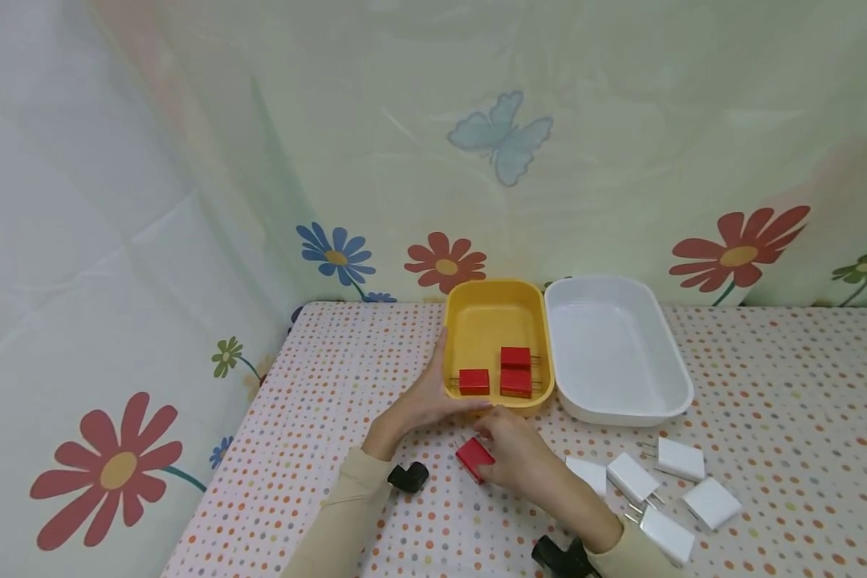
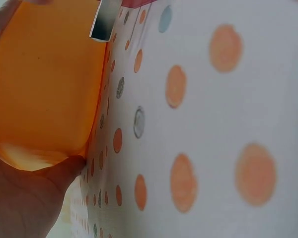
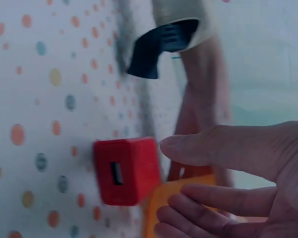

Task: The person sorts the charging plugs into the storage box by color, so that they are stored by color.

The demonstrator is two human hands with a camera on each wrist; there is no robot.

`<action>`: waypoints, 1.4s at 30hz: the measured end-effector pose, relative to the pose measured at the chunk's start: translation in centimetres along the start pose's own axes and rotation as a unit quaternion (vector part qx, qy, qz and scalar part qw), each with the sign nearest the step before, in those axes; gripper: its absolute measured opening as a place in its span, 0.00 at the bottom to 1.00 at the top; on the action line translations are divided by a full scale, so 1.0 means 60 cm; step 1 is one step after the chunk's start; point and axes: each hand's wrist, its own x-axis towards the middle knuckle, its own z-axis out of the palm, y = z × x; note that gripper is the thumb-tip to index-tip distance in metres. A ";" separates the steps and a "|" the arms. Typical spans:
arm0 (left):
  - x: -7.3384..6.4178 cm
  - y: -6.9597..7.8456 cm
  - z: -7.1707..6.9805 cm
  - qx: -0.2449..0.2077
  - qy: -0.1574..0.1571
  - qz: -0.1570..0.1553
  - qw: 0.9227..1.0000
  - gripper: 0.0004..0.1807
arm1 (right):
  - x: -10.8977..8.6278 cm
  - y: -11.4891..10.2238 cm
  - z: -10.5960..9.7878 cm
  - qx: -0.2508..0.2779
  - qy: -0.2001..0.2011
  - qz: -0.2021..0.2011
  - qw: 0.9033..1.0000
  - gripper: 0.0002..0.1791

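My left hand (image 1: 429, 399) holds the near left corner of a yellow tray (image 1: 491, 321), with fingers along its left side and thumb along its near edge. Three red USB charger plugs (image 1: 515, 383) lie inside that tray near its front. Just in front of it, on the tablecloth, is another red charger plug (image 1: 474, 459), its USB port facing the right wrist camera. My right hand (image 1: 516, 449) is beside this plug. In the right wrist view the thumb tip is close against the red plug (image 3: 124, 171), while the other fingers extend loosely apart from it.
To the right of the yellow tray stands a white tray (image 1: 614, 345). Several white charger plugs (image 1: 679, 459) are scattered on the dotted tablecloth (image 1: 787, 401) in front of it. Behind the table hangs a flowered curtain (image 1: 376, 144).
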 end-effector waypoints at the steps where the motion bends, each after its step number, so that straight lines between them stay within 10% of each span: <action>1: -0.001 -0.001 0.001 -0.002 0.000 0.000 1.000 0.70 | 0.001 0.002 0.006 -0.001 -0.002 0.001 1.000 0.25; 13: 0.009 0.008 0.001 -0.011 -0.011 0.037 0.999 0.70 | 0.009 0.010 0.015 0.014 -0.030 0.029 0.999 0.24; 42: 0.000 0.002 0.001 0.007 0.004 -0.013 1.000 0.73 | -0.004 0.034 0.026 0.020 -0.047 0.012 0.999 0.24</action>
